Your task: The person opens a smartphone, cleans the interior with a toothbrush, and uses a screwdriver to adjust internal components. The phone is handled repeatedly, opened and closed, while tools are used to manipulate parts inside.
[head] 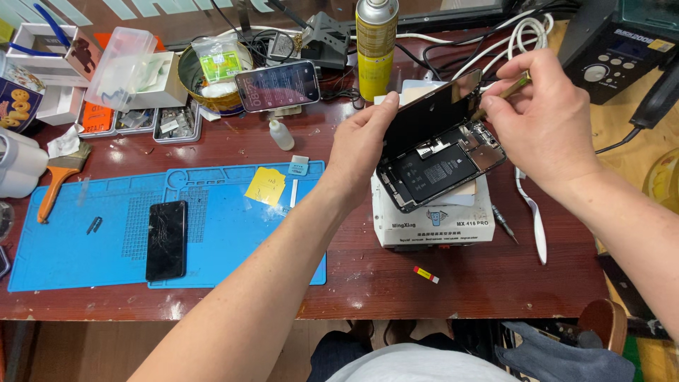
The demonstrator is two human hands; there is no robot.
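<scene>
An opened smartphone body (pixel 438 170) lies on a white box (pixel 431 226), its battery and boards exposed. My left hand (pixel 357 148) holds its black screen panel (pixel 431 113) lifted at an angle above the body. My right hand (pixel 541 120) pinches a thin yellowish tool (pixel 506 90) whose tip points at the top edge of the phone, near the screen hinge side.
A blue work mat (pixel 85 240) at left carries a cracked black phone (pixel 167 239) and a yellow note (pixel 266 186). Behind stand a yellow spray can (pixel 375 49), a propped phone (pixel 277 85), parts trays and cables. White tweezers (pixel 536 219) lie right of the box.
</scene>
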